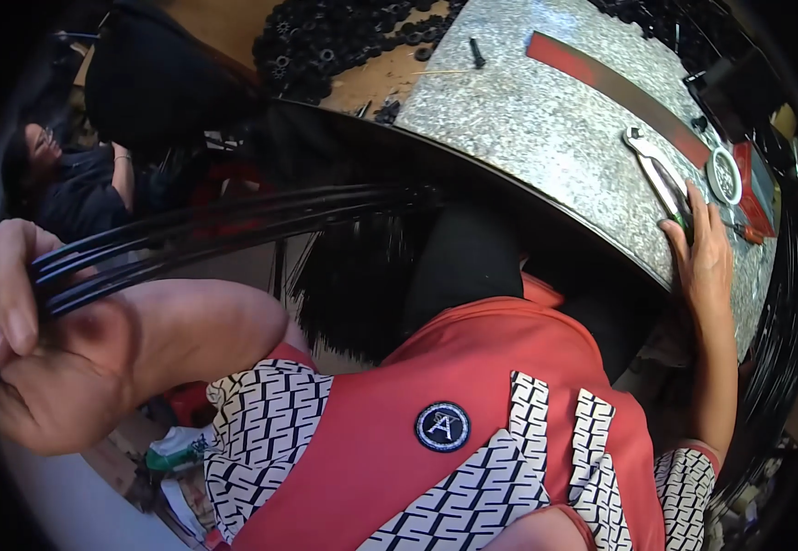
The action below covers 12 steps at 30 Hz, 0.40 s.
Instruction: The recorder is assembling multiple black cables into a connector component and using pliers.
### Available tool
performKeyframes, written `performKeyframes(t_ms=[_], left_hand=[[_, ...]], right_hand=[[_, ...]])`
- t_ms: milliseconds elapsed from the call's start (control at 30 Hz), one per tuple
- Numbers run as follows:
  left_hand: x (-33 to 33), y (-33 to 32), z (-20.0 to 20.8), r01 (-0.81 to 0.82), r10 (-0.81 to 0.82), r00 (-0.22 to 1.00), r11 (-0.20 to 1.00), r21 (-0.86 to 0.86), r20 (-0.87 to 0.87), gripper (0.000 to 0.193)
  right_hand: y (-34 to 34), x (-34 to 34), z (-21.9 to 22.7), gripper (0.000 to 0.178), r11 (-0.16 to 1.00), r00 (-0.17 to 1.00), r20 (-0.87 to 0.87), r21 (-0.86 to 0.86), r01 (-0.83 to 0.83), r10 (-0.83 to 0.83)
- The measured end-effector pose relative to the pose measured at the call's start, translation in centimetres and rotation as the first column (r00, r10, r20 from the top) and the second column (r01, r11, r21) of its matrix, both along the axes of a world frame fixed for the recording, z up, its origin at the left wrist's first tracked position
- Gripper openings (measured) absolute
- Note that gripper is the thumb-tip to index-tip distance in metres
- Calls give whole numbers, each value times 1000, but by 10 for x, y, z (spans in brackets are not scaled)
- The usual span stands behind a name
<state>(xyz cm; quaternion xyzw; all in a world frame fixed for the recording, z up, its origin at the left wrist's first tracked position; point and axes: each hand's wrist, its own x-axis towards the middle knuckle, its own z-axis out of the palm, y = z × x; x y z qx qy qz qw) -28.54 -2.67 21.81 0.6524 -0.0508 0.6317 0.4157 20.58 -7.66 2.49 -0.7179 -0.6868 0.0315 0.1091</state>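
My left hand (59, 381) is raised at the far left, its fingers closed around a bundle of long, thin black strands (87, 283). The strands stretch right, toward the underside of the table edge, where their far ends fade into shadow. On the right, my right hand (707, 253) rests at the speckled grey tabletop (528, 129). Its thumb and fingers close round the handles of silver-headed pliers (658, 173), which lie flat with the jaws pointing away from me.
A red-and-brown flat strip (619, 96) lies across the tabletop, near a white ring (723, 176) and a red box (755, 188). A small black bolt-like piece (477, 53) lies farther back. Many black ring-shaped parts (325, 50) are heaped beyond. Another person (78, 184) sits at left.
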Motion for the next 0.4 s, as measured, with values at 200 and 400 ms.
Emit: performKeyframes(t_ms=[200,400], left_hand=[[65,-27,-53,-127,37,969,921,-368,-242,38],[59,-32,-144,-468,79,836,621,-629,-544,43]], right_hand=[[7,-3,-12,52,986,974,206,116,-123,97],[0,-1,-17,51,983,988,110,137,-124,110]])
